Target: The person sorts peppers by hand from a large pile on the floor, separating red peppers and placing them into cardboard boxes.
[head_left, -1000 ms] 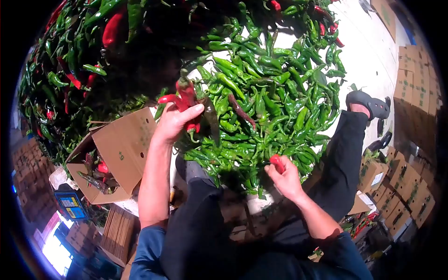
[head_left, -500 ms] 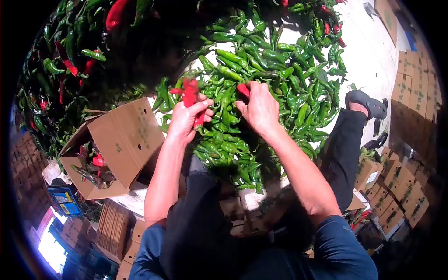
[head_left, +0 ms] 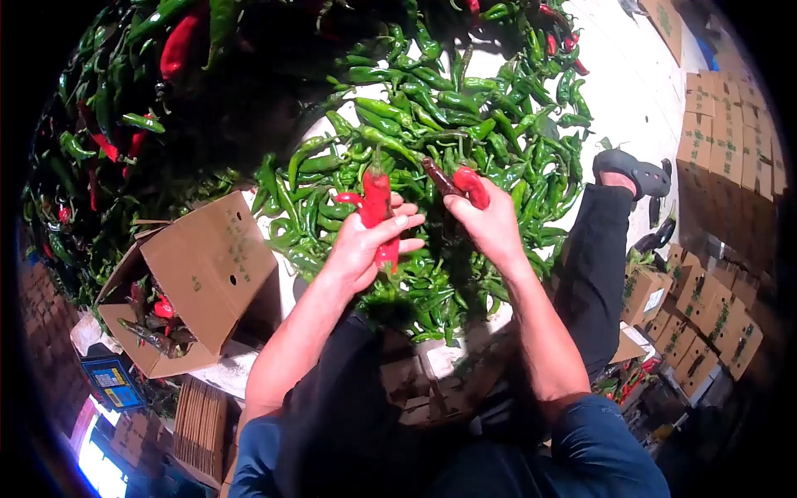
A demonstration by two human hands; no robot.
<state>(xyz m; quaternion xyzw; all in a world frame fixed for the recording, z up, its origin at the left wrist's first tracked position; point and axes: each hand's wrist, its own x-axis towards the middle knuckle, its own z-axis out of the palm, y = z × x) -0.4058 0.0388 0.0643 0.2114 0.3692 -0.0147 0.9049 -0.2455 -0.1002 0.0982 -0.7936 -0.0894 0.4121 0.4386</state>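
Several red peppers (head_left: 376, 199) stick up out of my left hand (head_left: 365, 242), pressed under the thumb, with the other fingers partly spread. Close to its right, my right hand (head_left: 490, 222) is closed on a red pepper (head_left: 471, 184) and a dark brownish-red pepper (head_left: 437, 177). The two hands are apart, and both are held above a spread of green peppers (head_left: 415, 108) on a white surface (head_left: 612, 91). Deep shadow lies between and below the hands, so what is there is hard to make out.
To the left an open cardboard box (head_left: 212, 274) lies tilted, with red and dark peppers inside. A larger heap of green and red peppers (head_left: 91, 141) rises at upper left. Stacked cartons (head_left: 722, 133) stand at right, and a dark shoe (head_left: 635, 173) rests on the white surface.
My right hand now shows a dark pepper beside the red one. My left hand has moved right and slightly down with its red peppers. The whole view has shifted a little left.
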